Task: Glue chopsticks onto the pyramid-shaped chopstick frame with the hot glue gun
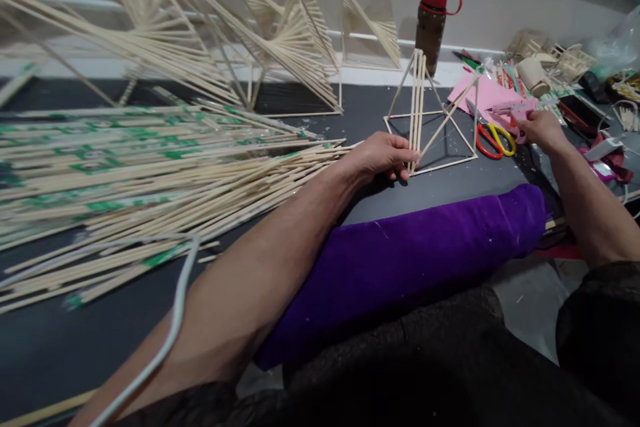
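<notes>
A small frame of thin wooden sticks [443, 165] stands on the dark table in front of me, with several sticks side by side up its near corner. The fingers of my left hand [383, 155] close on the foot of those upright sticks. Farther right, my right hand [546, 131] is closed on a pink tool [523, 110] above the pink paper [457, 90]; its exact kind is hard to make out. Between the hands, scissors with red and yellow handles [493, 141] lie beside the frame.
Bundles of wooden sticks [165, 173], some in green-printed wrappers, cover the left side. Fanned stick models [280, 40] stand along the wall. A red-lidded bottle [430, 30] is behind the frame. A purple cloth roll [415, 250] lies along the near edge; a white cable [183, 280] crosses my left arm.
</notes>
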A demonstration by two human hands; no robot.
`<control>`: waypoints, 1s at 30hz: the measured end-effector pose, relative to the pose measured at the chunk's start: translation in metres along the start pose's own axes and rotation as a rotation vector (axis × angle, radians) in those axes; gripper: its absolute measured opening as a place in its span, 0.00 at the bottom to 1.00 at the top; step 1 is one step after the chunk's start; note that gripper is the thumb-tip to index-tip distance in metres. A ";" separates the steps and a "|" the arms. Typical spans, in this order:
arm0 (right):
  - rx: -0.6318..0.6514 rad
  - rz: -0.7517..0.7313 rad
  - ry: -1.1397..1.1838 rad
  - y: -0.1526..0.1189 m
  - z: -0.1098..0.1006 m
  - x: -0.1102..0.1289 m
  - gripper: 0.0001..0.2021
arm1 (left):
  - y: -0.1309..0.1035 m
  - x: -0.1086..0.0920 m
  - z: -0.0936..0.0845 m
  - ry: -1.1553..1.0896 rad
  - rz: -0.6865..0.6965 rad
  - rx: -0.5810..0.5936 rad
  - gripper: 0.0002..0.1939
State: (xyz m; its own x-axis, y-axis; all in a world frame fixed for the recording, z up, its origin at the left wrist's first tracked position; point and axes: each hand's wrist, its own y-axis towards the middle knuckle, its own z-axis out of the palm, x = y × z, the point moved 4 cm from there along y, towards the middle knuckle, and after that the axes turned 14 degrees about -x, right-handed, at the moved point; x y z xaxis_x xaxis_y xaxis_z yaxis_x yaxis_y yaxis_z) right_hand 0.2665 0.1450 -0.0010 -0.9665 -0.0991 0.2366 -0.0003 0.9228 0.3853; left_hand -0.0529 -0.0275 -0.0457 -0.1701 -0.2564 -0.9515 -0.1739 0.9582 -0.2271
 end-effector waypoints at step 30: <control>0.513 -0.072 0.950 -0.147 0.028 0.170 0.05 | -0.005 -0.007 0.001 -0.012 0.036 0.021 0.03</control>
State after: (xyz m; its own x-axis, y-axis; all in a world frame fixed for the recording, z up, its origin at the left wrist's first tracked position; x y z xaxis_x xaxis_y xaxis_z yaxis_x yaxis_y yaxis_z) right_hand 0.0948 0.0031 -0.0424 -0.3662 -0.2036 0.9080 -0.3702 0.9271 0.0586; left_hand -0.0498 -0.0308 -0.0384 -0.1642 -0.2204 -0.9615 -0.1479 0.9692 -0.1969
